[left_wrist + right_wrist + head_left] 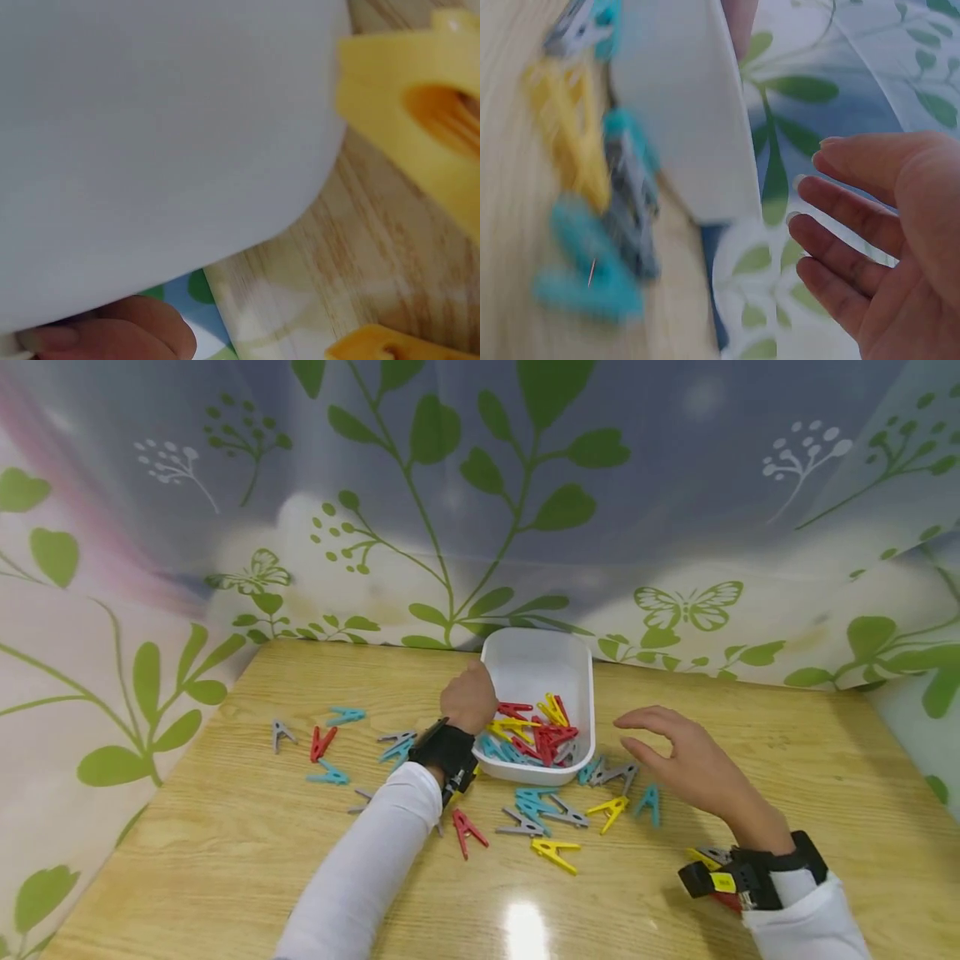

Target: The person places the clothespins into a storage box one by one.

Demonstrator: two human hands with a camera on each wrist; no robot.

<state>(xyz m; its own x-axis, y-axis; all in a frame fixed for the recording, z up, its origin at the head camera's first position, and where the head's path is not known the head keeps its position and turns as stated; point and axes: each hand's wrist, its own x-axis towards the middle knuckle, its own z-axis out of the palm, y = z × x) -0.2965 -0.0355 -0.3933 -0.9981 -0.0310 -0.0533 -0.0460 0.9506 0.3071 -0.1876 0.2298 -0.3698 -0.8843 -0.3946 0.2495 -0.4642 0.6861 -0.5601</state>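
Observation:
A white plastic tub (534, 653) stands near the back of the table, with red, yellow, teal and grey clothespins (546, 735) piled inside toward its front. My left hand (469, 697) grips the tub's left rim, its fingertips partly hidden; in the left wrist view its fingers (124, 334) show at the edge of the tub wall (165, 142). To the right of the tub hovers my right hand (693, 766), holding nothing, its thumb and fingers spread apart. A teal clothespin (649, 804) lies on the table close to it.
Loose clothespins lie in front of the tub, including a yellow clothespin (555, 853) and a red clothespin (468, 833). More are scattered left, such as a grey clothespin (282, 735). Others lie partly behind the right wrist. A leaf-patterned curtain (360, 568) hangs behind the wooden table (217, 860).

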